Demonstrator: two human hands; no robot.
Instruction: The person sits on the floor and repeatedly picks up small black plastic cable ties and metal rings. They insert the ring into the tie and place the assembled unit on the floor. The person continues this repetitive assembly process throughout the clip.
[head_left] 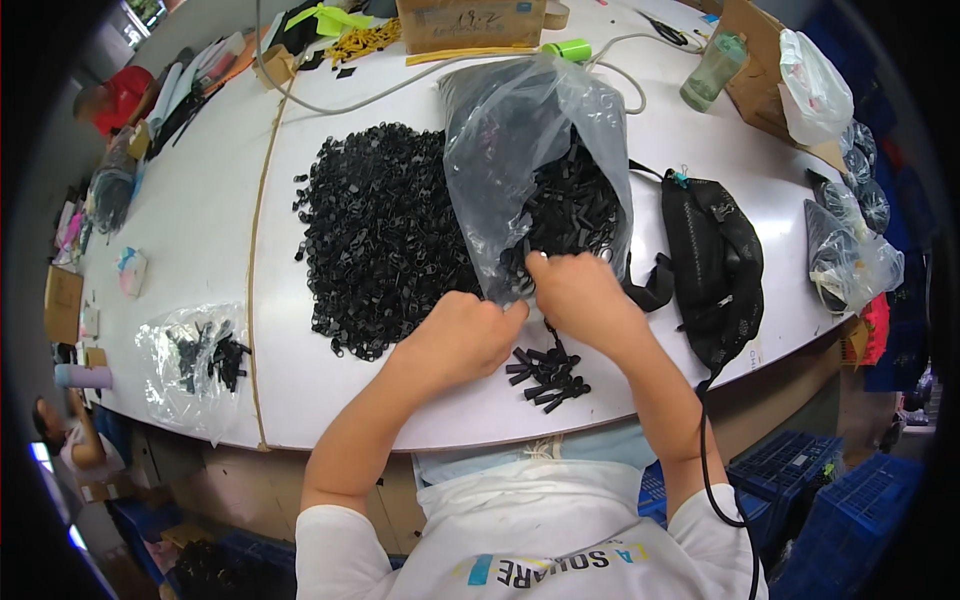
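At the front edge of the plastic bag my left hand [458,335] is closed, with thumb and fingers pressed together. Just to its right and slightly farther off, my right hand [588,300] is closed too, at the bag's mouth. What the fingers hold is hidden. The clear plastic bag [490,130] lies on its side with black pieces [575,200] inside. To its left spreads a large pile of small black parts [380,235] that look like zipper pulls. A small heap of black pulls [548,375] lies below my hands, near the table edge.
A black waist bag [710,260] lies right of the plastic bag, with a dark cord along my right arm. Another bag of black pieces [205,360] is at left. A cardboard box [470,25], green roll [568,49] and bottle [712,75] stand farther back. Blue crates [850,520] are below right.
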